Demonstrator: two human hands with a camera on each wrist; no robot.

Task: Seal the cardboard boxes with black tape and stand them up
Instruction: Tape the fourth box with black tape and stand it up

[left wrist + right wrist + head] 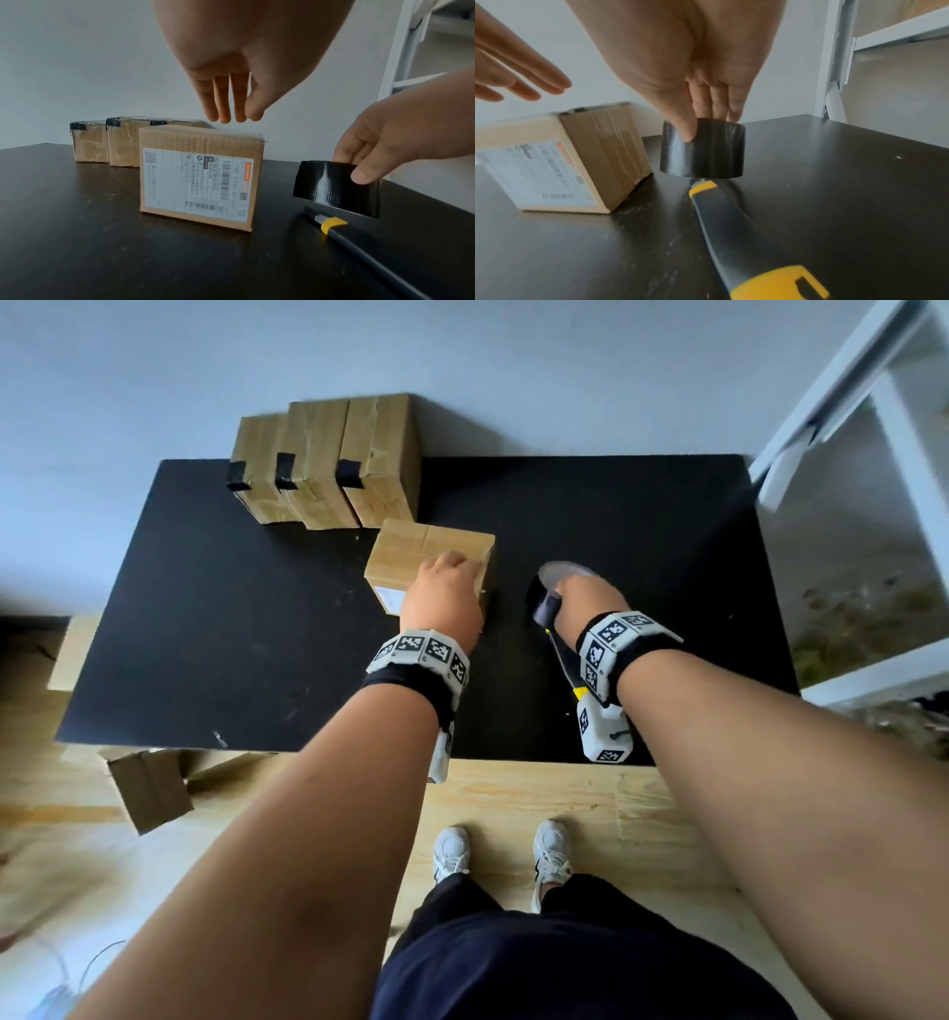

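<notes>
Black table [205, 608] against a pale wall; three taped boxes [323, 464] stand at upper centre of the head view. Left hand [444, 603], fingers straight and relaxed, hovers just above the unsealed box [200, 178] at frame centre. Right hand [580, 600] pinches the tape roll [703, 148], just right of that box, above a yellow-and-black knife [731, 223]. Judgement: steady the box from above, then lay tape across the top seam, pressing flat.

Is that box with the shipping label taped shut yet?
Not yet: the labelled box shows no black tape on top, unlike the three boxes behind.
</notes>
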